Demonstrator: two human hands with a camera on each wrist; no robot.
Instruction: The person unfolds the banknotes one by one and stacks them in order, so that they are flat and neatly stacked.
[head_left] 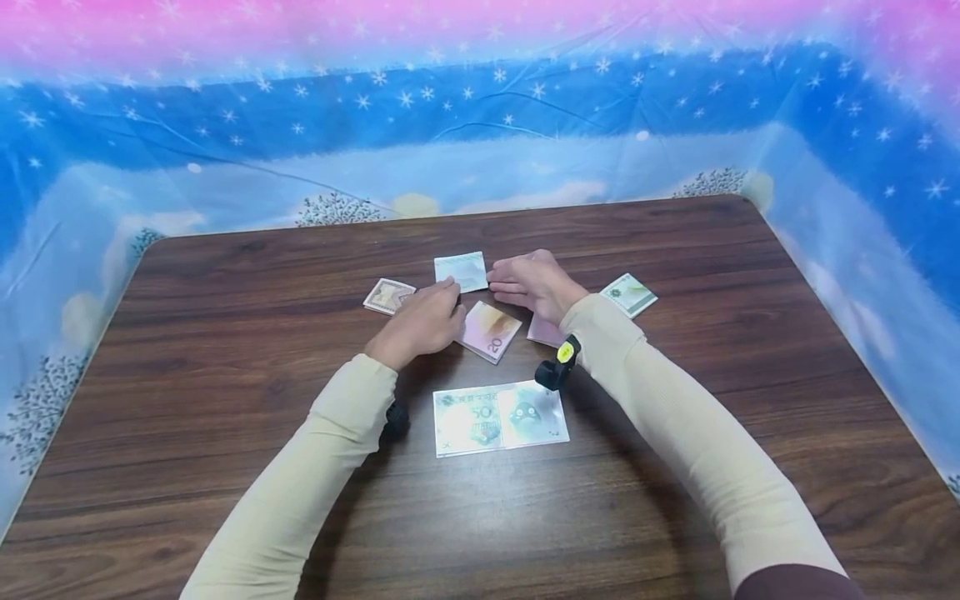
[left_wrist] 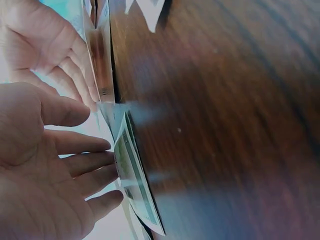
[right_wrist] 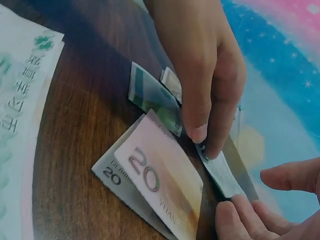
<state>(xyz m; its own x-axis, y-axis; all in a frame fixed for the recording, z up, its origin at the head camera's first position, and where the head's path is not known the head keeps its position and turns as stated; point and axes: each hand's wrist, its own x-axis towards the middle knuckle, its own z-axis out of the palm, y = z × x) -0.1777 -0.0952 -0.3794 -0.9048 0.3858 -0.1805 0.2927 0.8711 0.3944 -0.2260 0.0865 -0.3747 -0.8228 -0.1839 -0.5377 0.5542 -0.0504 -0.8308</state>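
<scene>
A folded pale green banknote (head_left: 461, 275) lies toward the far side of the table, between the hands. My left hand (head_left: 420, 321) reaches in from the left, its fingertips touching the note's near left edge. At the note's right edge, the fairly straight fingers of my right hand (head_left: 536, 287) touch its other end in the right wrist view. Between the hands and nearer me sits a folded 20-yuan note (head_left: 491, 332), its halves springing apart. Another folded green note (right_wrist: 155, 100) lies below my left hand, hidden from the head view.
An unfolded 50 note (head_left: 472, 429) lies flat and shiny in front. A folded brown note (head_left: 387, 296) is left of the left hand. By the right wrist are a pinkish folded note (head_left: 543, 331), partly covered, and a green folded note (head_left: 630, 293). Snowflake-printed cloth (head_left: 450, 92) surrounds the table.
</scene>
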